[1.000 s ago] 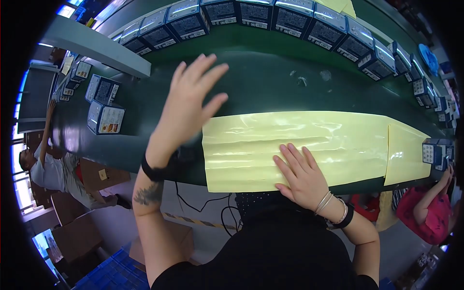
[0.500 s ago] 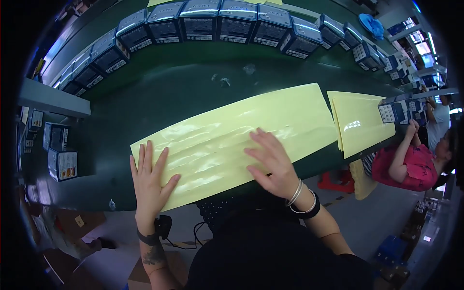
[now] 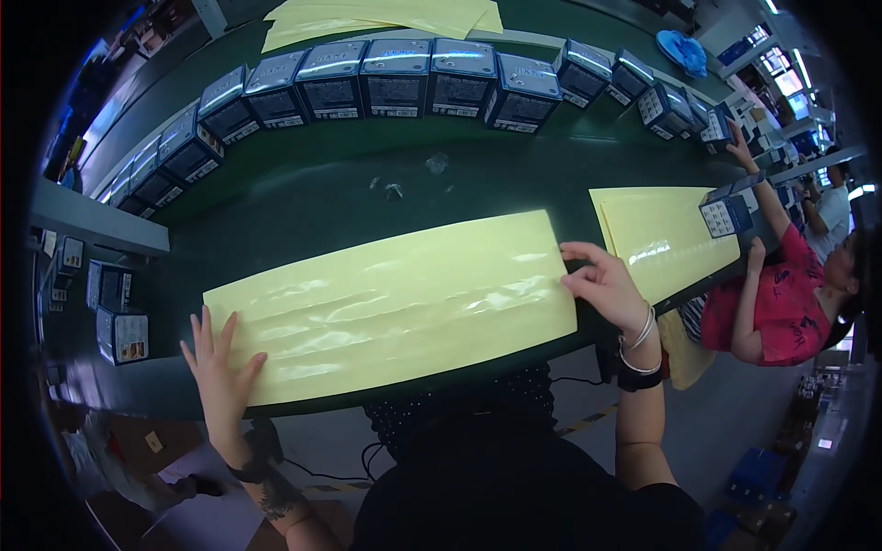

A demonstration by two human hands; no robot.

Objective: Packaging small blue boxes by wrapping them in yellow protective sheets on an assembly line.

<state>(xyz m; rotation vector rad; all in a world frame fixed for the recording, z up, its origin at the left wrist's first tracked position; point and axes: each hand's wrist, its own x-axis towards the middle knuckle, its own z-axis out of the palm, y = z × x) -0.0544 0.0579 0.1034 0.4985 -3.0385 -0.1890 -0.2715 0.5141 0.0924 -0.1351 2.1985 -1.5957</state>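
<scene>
Yellow sheet [image 3: 386, 308] lies flat along the green belt's [image 3: 303, 197] near edge. Your left hand [image 3: 220, 372] presses its left end, fingers spread; your right hand [image 3: 602, 285] pinches the right edge. Ripples remain, so smoothing looks unfinished.

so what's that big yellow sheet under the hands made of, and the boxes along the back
The yellow sheet looks like glossy film or coated paper: thin, rippled, catching light streaks. The boxes look like printed cardboard, with crisp folded edges and a slight sheen.
</scene>
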